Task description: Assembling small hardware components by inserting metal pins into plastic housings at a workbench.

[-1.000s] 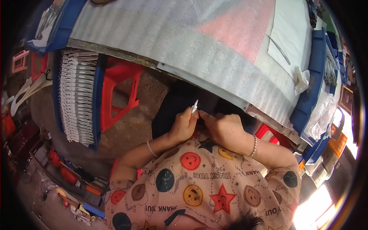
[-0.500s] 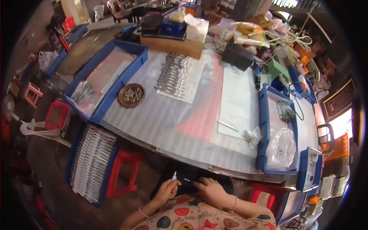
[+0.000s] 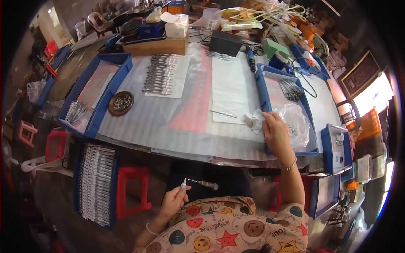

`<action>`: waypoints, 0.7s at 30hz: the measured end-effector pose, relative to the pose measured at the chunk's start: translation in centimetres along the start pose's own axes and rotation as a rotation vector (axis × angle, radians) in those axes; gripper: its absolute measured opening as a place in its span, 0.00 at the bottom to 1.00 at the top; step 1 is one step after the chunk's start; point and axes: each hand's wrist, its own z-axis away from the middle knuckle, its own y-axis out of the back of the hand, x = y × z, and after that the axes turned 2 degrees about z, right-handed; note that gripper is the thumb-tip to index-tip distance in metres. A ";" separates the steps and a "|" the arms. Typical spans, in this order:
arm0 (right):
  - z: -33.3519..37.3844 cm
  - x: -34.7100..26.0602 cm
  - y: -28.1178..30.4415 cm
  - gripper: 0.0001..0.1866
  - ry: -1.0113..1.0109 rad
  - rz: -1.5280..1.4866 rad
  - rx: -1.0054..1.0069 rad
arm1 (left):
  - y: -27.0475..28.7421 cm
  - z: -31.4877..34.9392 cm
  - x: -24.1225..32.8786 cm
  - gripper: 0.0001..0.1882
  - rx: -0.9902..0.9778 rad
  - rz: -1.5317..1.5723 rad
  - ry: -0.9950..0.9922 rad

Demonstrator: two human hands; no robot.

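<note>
My left hand point(image 3: 174, 201), over my lap, is closed round a small white tube point(image 3: 183, 184) whose narrow nozzle points up. Close by on my dark-clad lap lies a thin-shafted tool with a clear yellowish handle point(image 3: 208, 184), which looks like a small screwdriver. My right hand point(image 3: 276, 131) reaches over the front right of the table, its fingertips closed at a crumpled white tissue point(image 3: 255, 120). Left of the tissue, a thin metal rod point(image 3: 223, 114) rests on a white sheet point(image 3: 230, 90).
A blue tray point(image 3: 263, 99) with metal pieces and a plastic bag stands beside my right hand. Rows of metal parts point(image 3: 160, 76), a round brown dish point(image 3: 113, 103) and another blue tray point(image 3: 126, 63) lie leftward. A full blue crate point(image 3: 113, 185) stands below the table's left edge.
My right hand has left my lap and moved up and right to the tissue. The thin-shafted tool now lies on my lap. My left hand keeps the tube; the view has shifted.
</note>
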 end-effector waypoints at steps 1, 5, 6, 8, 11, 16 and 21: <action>-0.6 1.2 -0.4 0.15 0.040 0.041 -0.018 | 0.1 0.0 -0.5 0.16 -0.007 -0.020 -0.026; -1.9 3.8 -4.2 0.14 0.119 0.208 -0.297 | -0.8 -0.1 -1.4 0.17 -0.010 -0.108 0.038; -2.2 4.5 -5.7 0.15 0.133 0.279 -0.378 | -0.9 -0.1 -2.0 0.17 -0.017 -0.094 0.037; -2.5 6.8 -8.2 0.09 0.174 0.372 -0.474 | -1.3 -0.2 -2.2 0.17 -0.040 -0.116 0.036; -2.5 7.6 -8.9 0.05 0.190 0.397 -0.388 | -1.8 0.2 -1.2 0.18 -0.037 -0.104 0.022; 4.0 -6.5 -2.4 0.04 0.377 -0.293 -0.404 | -2.1 -0.1 -2.4 0.17 0.144 -0.355 -0.194; 14.6 -11.1 -11.5 0.07 0.601 -0.563 -0.479 | -1.8 -1.2 -3.8 0.12 0.001 -0.707 -0.356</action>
